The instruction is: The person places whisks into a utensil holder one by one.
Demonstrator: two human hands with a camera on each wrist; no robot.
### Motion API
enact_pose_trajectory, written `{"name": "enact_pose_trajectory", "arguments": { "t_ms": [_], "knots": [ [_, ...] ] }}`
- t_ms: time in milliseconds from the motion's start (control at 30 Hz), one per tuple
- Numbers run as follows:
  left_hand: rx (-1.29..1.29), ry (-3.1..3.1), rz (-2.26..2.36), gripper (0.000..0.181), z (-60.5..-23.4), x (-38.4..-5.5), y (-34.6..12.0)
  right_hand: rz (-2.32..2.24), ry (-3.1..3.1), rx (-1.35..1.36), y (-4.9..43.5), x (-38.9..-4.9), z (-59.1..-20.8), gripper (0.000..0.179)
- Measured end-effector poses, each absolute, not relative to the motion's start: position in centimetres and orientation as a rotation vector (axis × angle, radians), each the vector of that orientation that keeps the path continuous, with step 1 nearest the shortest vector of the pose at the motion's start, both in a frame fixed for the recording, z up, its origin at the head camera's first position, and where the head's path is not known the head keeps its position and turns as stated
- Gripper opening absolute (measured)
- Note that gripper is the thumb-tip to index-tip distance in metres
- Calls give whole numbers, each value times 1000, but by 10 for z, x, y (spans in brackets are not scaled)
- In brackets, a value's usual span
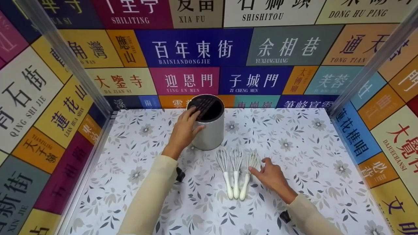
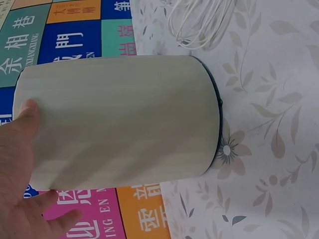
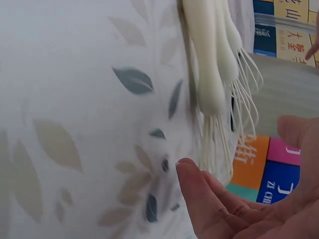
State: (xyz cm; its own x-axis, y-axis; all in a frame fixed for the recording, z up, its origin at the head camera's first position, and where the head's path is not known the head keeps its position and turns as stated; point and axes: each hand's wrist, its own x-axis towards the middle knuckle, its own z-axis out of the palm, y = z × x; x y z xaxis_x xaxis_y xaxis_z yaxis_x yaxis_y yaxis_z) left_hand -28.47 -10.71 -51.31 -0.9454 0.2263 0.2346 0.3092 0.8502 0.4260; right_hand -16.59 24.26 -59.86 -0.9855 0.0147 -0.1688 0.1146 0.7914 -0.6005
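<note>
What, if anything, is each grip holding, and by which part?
Left grip: the grey canister, held at its upper end, near the rim. Right grip: nothing held, open beside the rightmost whisk.

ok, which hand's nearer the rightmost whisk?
Right hand: close beside the rightmost whisk, contact unclear. Left hand: farther away, at the top of the gray canister.

- Head view: from above, facing forward and down, farthest off; takes in bench [image 1: 313, 202] and lettered walls [image 1: 196, 49].
- Left wrist: close, side-on to canister [image 2: 122, 119]; scene turned sideways.
- Right wrist: low, very near whisks [image 3: 207, 74]; also rotated.
- Overlap: head and left wrist share canister, part of whisks; head and right wrist share whisks.
</note>
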Motion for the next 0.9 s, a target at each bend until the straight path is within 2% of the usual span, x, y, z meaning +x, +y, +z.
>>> {"name": "enact_pose_trajectory", "arguments": {
  "t_ms": [367, 633, 900],
  "knots": [
    [-390, -2847, -769, 64, -514, -284, -105, -1021, 2785, 141, 224, -158, -616, 61],
    [-455, -2752, -753, 63, -520, -283, -106, -1253, 2620, 250, 215, -155, -619, 54],
    [-471, -2705, -748, 62, -521, -284, -105, -1204, 2685, 301, 212, -155, -620, 44]
  ]
}}
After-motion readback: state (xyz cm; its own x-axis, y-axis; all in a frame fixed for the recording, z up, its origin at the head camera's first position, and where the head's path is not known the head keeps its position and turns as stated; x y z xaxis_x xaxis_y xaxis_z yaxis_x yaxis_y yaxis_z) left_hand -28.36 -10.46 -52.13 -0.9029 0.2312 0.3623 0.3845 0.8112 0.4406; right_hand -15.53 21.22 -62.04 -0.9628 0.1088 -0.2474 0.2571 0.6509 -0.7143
